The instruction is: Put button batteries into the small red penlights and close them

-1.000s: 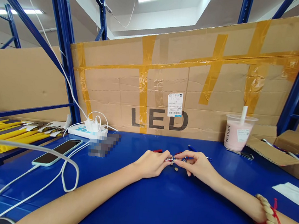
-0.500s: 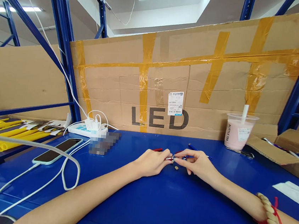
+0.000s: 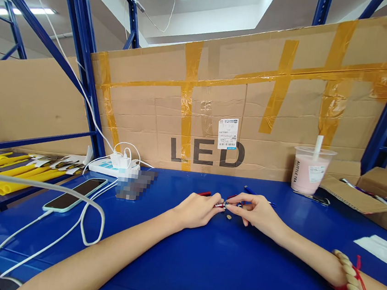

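Note:
Near the middle of the blue table, my left hand (image 3: 196, 211) is closed round a slim red-and-white pen-like piece (image 3: 219, 205), its tip pointing right. My right hand (image 3: 258, 216) meets that tip with thumb and index finger pinched together. What lies in this pinch is too small to make out. Just below the fingertips, a small round tan piece (image 3: 228, 217) rests on the table. A red stick-like piece (image 3: 204, 193) shows behind my left hand. Behind my right hand lies a blue pen (image 3: 250, 190), partly hidden by the hand.
To the left are a phone (image 3: 74, 195), a white power strip (image 3: 99, 167), looping white cables and yellow tubes (image 3: 23, 181). A pink drink cup (image 3: 309, 175), an open cardboard box (image 3: 384, 217) of pens and white paper (image 3: 381, 251) stand right. A cardboard panel (image 3: 141, 116) closes the back.
Both hands keep the same hold at the same place. The whole view has shifted very slightly.

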